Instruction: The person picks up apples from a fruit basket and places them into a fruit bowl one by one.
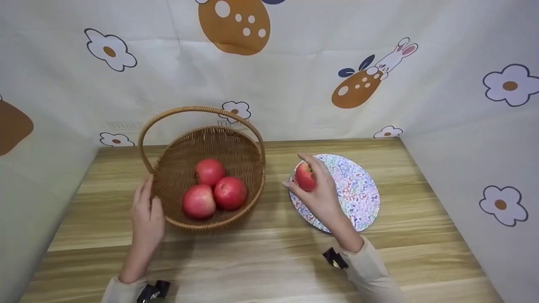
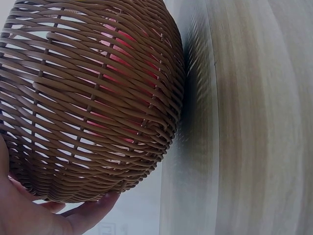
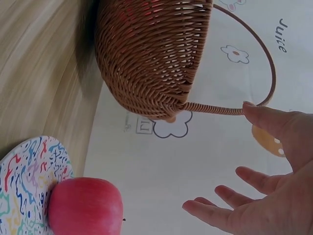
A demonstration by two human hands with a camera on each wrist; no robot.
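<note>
Through the head camera I'm watching the lone apple sitting on the left part of the patterned plate, with the right hand being the nearer one. Its fingers and thumb are spreading wide, gripping nothing. From the right wrist I'm seeing the apple lying below those fingers, a gap between, its stem pointing up from the plate. The left hand is touching the basket; whether it's gripping, I'm not able to tell.

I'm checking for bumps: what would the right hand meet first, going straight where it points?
Probably the apple on the plate: the right hand hovers over it, pointing down, though depth is unclear.
</note>
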